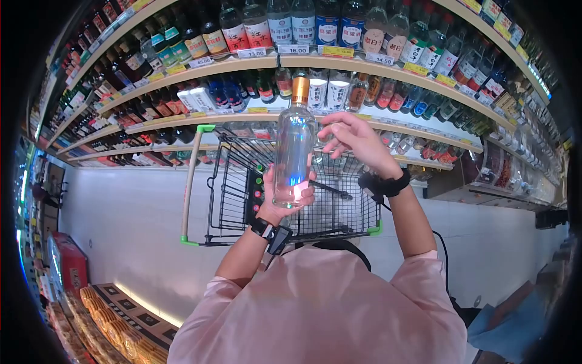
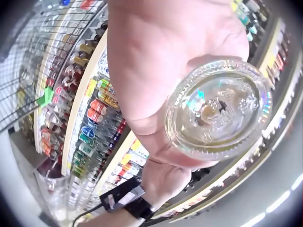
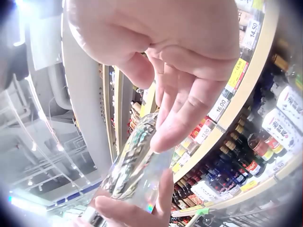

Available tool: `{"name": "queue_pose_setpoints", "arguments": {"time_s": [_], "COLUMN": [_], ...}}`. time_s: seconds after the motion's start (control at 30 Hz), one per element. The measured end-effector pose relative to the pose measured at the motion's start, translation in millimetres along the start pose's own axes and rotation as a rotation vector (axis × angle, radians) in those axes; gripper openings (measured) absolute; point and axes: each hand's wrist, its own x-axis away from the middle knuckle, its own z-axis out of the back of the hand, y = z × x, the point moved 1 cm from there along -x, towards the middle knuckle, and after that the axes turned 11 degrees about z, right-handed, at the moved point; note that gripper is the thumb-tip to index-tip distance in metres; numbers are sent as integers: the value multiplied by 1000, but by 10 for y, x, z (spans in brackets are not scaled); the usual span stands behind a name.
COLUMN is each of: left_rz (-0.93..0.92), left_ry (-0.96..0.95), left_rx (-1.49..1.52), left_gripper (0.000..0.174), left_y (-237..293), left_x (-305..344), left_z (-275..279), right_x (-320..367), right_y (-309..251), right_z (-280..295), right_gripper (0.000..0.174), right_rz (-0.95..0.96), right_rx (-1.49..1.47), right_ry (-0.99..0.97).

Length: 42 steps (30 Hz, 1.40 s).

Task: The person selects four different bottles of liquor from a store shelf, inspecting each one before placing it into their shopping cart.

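A clear glass liquor bottle (image 1: 295, 145) with a gold cap (image 1: 300, 90) stands nearly upright before the person's chest. The left hand (image 1: 277, 210) holds it low, fingers curled round the lower part. In the left wrist view, the embossed round base (image 2: 220, 111) of the bottle faces the camera, beside the palm (image 2: 156, 61). The right hand (image 1: 359, 143) hovers just right of the bottle's shoulder, its fingers loosely bent with nothing between them. From the right wrist, its fingertips (image 3: 165, 137) overlap the bottle's glass (image 3: 135, 161).
A black wire shopping cart (image 1: 221, 235) with green corners stands under the hands, several green-capped bottles (image 1: 259, 181) at its left side. Curved shelves (image 1: 212, 70) packed with liquor bottles and price tags rise ahead. Stacked goods (image 1: 109, 315) lie at lower left.
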Motion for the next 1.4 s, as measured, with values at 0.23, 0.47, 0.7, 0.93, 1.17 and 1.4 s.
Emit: {"name": "queue_pose_setpoints", "arguments": {"time_s": [0.23,0.47,0.7,0.93,1.17,1.4], "left_rz": [-122,-372,-507,-460,-313,-320], "left_ry": [516,873,1099,1016,974,1248], "left_rx": [-609,-1241,-1552,-1518,-1350,-923], "left_gripper": [85,92,92,87,58,27], "left_y": [63,33,23,86,78,181], "left_x": [191,177,252,239,505,1278], "left_z": [-205,-60,132,153,669,1006], "right_x": [-136,-295,-336,-262,5,323], "right_y": [-98,183,108,228,491,1165], "right_z": [-336,-395,-509,-542,-513,-449], "right_gripper": [46,56,46,45,26,29], "right_rz": [-118,-119,5,195,98,170], "right_rx": [241,400,356,568,591,942], "right_ry": [30,104,79,68,14,-208]}}
